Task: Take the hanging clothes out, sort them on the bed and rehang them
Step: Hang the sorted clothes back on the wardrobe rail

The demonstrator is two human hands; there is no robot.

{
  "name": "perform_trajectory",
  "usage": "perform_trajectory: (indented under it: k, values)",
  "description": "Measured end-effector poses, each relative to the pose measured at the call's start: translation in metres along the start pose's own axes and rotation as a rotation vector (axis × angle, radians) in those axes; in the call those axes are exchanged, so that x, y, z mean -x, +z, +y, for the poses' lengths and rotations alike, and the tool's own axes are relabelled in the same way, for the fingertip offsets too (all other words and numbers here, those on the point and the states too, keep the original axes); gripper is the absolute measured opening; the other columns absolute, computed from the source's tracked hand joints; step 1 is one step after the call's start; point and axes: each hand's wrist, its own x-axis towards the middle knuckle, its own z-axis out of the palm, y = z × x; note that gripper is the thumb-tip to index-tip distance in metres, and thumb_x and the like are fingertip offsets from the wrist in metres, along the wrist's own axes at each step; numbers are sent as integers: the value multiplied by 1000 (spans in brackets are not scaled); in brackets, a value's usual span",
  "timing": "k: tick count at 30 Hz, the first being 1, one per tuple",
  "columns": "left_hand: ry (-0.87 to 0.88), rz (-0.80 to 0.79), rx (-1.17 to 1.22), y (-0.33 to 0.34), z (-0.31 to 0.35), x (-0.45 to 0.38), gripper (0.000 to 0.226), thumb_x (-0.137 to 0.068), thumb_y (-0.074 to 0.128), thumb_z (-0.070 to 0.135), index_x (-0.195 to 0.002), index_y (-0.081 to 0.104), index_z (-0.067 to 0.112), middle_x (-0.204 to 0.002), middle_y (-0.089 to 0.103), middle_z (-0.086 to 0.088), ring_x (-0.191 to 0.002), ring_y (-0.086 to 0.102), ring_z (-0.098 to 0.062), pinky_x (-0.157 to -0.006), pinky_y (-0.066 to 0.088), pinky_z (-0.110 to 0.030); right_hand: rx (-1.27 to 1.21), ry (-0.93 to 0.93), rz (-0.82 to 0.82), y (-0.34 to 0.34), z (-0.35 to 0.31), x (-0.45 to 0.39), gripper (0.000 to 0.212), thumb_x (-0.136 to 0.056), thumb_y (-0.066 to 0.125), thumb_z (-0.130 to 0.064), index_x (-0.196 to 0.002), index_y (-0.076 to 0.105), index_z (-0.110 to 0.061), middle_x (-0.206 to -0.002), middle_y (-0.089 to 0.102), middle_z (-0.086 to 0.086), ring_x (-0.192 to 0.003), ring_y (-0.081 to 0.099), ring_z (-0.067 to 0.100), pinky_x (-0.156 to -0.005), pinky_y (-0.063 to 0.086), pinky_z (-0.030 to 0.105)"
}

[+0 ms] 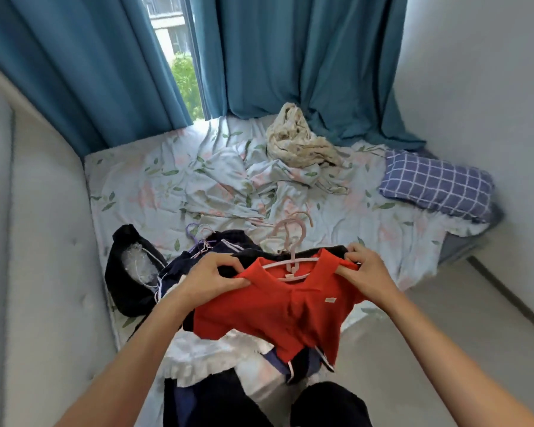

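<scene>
A red shirt (275,306) on a pale pink hanger (292,260) is held up over the near end of the bed (142,183). My left hand (213,275) pinches its left shoulder and my right hand (364,272) pinches its right shoulder. Below it lies a pile of dark navy, black and white clothes (216,365), some still on hangers. A purple hanger hook (193,231) and more pink hooks (302,218) stick out of the pile.
A crumpled cream cloth (296,137) and a blue checked pillow (438,183) lie at the bed's far side. Teal curtains (290,57) hang behind. A grey padded headboard (43,241) runs along the left; grey floor (444,318) lies to the right.
</scene>
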Motion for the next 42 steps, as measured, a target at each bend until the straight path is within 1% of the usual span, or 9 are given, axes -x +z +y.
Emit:
perform_trajectory:
  k: [5, 10, 16, 19, 22, 25, 28, 33, 42]
  values:
    - [178, -107, 21, -19, 91, 3, 12, -82, 91, 31, -86, 82, 24, -90, 78, 5, -87, 72, -12, -87, 53, -33, -25, -19, 293, -66, -42, 73, 48, -80, 81, -25, -52, 43, -17, -91, 52, -2, -75, 57, 20, -70, 42, 41]
    - [372, -188, 3, -12, 172, -2, 20, -79, 88, 33, -91, 81, 18, -94, 78, 1, -91, 72, -16, -88, 52, -31, 30, -53, 608, -117, -47, 141, 37, -73, 72, -43, -52, 56, -17, -113, 53, -8, -111, 53, 15, -96, 41, 27]
    - [534, -220, 98, 67, 243, -5, 39, -77, 83, 39, -84, 51, 17, -80, 58, -4, -77, 52, -12, -70, 38, -34, -14, 81, 794, -168, -25, 249, 48, -73, 73, -46, -55, 35, -23, -59, 37, -12, -57, 36, 4, -57, 29, 35]
    - [558, -242, 159, 130, 276, 3, 38, -84, 84, 22, -91, 47, 15, -72, 61, 7, -67, 52, -8, -62, 40, -29, 4, 239, 888, -190, -4, 315, 51, -72, 71, -53, -56, 36, -20, -52, 28, -11, -54, 29, 3, -54, 26, 35]
    - [547, -186, 137, 191, 305, 7, 33, -92, 78, 5, -107, 52, 20, -67, 65, -12, -58, 59, -19, -54, 48, -41, 108, 367, 998, -217, 12, 383, 59, -71, 69, -61, -59, 36, -13, -50, 28, -6, -52, 28, 7, -53, 28, 38]
    - [467, -156, 142, 245, 328, 4, 32, -91, 80, 14, -108, 63, 35, -81, 75, -12, -74, 74, -29, -70, 60, -47, 203, 503, 1081, -236, 21, 441, 63, -68, 63, -70, -58, 40, -12, -49, 35, 0, -50, 35, 16, -53, 37, 42]
    - [490, -157, 79, 292, 351, 3, 9, -87, 78, 29, -88, 73, 22, -81, 76, -3, -77, 71, -28, -75, 56, -46, 248, 617, 1155, -248, 27, 483, 65, -69, 64, -70, -61, 43, -9, -50, 38, 6, -54, 42, 27, -52, 35, 41]
    - [477, -293, -13, 350, 376, 13, 43, -80, 67, 56, -78, 70, 13, -66, 70, -4, -61, 64, -20, -66, 55, -49, 289, 833, 1201, -247, 31, 526, 62, -81, 74, -59, -58, 45, -10, -52, 45, 5, -65, 55, 37, -56, 40, 38]
    - [486, -524, 50, 380, 393, 14, 63, -97, 54, 65, -75, 56, 6, -65, 49, -3, -62, 47, -18, -63, 36, -37, 252, 1107, 1362, -200, 13, 544, 63, -82, 71, -61, -61, 49, -6, -56, 54, 6, -67, 57, 37, -59, 46, 38]
